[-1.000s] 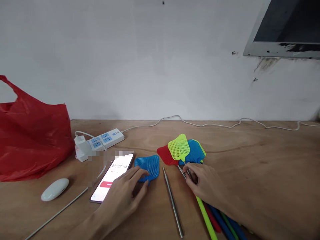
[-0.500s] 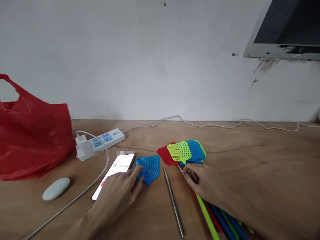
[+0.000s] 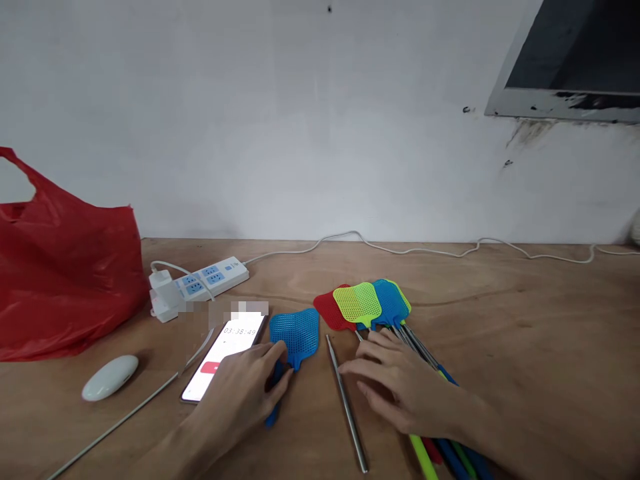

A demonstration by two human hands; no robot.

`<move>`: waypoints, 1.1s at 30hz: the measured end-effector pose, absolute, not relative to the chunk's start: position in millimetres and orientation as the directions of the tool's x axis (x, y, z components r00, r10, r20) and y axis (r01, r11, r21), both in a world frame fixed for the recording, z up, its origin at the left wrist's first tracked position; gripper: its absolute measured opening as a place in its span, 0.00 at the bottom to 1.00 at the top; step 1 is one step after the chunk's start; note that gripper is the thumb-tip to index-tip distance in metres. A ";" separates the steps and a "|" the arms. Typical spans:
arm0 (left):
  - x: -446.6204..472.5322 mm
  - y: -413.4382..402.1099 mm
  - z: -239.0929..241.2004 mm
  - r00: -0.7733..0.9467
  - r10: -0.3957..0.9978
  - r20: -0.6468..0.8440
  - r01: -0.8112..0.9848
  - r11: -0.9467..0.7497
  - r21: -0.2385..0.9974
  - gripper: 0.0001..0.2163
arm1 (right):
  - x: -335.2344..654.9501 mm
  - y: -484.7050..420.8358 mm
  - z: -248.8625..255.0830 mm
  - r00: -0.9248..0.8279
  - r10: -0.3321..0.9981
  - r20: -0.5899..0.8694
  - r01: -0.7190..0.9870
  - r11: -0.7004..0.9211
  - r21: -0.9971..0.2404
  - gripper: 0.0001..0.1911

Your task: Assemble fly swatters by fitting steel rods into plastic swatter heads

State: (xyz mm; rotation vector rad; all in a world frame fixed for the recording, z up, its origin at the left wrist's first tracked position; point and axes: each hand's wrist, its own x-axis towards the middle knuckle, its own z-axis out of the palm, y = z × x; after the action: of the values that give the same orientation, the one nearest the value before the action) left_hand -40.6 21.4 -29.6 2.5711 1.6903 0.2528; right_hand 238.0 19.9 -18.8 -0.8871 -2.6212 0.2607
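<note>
Dim, diffuse light; soft shadows on table (image 3: 500,353); phone screen (image 3: 231,348) bright, pixelated patch (image 3: 194,337) alongside

We see a wooden table (image 3: 525,333), brown, with visible grain. At its left side stands a red plastic bag (image 3: 75,287). Next to the bag we find a white power strip (image 3: 227,275), whose white cord (image 3: 415,251) runs along the back, near the wall. Closer to us lie a smooth white oval object (image 3: 111,378), a pale cable (image 3: 125,419) and a phone (image 3: 235,341) with a lit screen. To the right of the phone rests a blue mesh head (image 3: 295,330), then a metal rod (image 3: 347,400), and then a pile of overlapping fly swatters (image 3: 358,303), red, yellow and blue.
</note>
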 end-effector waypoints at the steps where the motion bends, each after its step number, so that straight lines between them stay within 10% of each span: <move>1: -39.3 20.1 -30.0 0.394 0.915 0.091 0.900 -0.404 0.165 0.06 | 236.7 17.4 -17.8 -0.767 0.597 0.235 0.532 0.797 -0.286 0.17; 10: -33.8 11.6 -35.3 0.553 0.821 0.143 0.696 -0.550 0.463 0.06 | 232.9 13.1 -19.8 -0.754 0.632 0.179 0.559 0.761 -0.329 0.04; 23: -26.4 9.3 -34.4 0.621 0.754 0.212 0.628 -0.641 0.441 0.06 | 226.7 13.1 -32.0 -0.551 0.811 0.198 0.744 0.585 -0.324 0.07; 33: -26.4 4.0 -31.5 0.587 0.785 0.198 0.635 -0.599 0.488 0.04 | 231.7 22.5 -34.3 -0.403 0.850 0.338 0.534 0.519 -0.667 0.12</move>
State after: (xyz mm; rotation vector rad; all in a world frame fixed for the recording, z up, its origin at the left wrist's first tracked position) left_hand -26.4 4.0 -31.5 2.4541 1.1479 0.5657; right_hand 231.7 22.5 -34.3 -1.1231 -2.0964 0.6128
